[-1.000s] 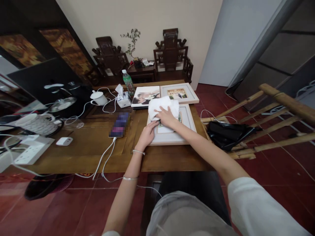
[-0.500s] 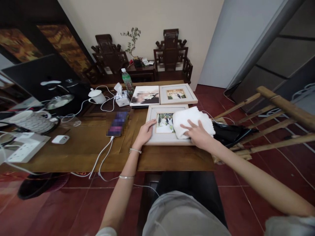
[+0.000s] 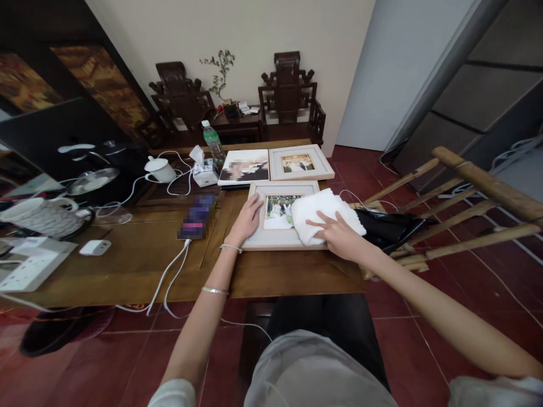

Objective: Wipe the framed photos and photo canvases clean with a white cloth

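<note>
Before you on the table (image 3: 127,257), the near frame (image 3: 275,241) lies with the towel (image 3: 326,213) on its right half. Behind it sit a second frame (image 3: 300,162) and, left of that, a print (image 3: 245,167). The phone (image 3: 195,216) lies left of the near frame.

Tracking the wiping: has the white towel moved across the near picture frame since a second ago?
Yes. The white towel has slid from the far edge of the near picture frame to its right side, under the right hand.
</note>
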A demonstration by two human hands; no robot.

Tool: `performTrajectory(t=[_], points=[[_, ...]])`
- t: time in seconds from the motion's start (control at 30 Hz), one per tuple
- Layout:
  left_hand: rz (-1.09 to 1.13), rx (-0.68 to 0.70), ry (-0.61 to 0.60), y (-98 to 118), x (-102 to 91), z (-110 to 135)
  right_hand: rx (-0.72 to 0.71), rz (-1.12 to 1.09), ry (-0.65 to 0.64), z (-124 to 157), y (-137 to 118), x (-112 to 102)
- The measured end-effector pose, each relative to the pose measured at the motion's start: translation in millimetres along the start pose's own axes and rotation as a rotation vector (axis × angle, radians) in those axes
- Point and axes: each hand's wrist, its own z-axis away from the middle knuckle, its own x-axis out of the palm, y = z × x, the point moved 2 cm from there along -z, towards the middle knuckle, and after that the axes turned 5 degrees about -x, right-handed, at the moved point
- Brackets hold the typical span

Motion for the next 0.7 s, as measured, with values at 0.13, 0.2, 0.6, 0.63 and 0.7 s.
performTrajectory(t=[0.13,0.2,0.6,0.63,0.7], points=[[0.01,0.009,-0.012,0.0,2.8,3.0,0.091,-0.016,0.028,-21.5,15.9,1.5],[0.002,0.01,-0.023,-0.2,3.5,3.5,0.143,-0.023,0.072,-37.1,27.6,1.4],[-0.091,-0.038,-0.012,-2.6,9.7,4.0,0.174,0.057,0.045,-34.6,15.8,7.9],[-0.087,-0.041,-0.009,-2.0,9.7,4.0,0.16,0.057,0.017,-25.8,6.6,5.9],[-0.064,-0.052,0.005,-0.8,8.9,4.3,0.129,0.05,-0.029,-9.6,-10.3,0.8]])
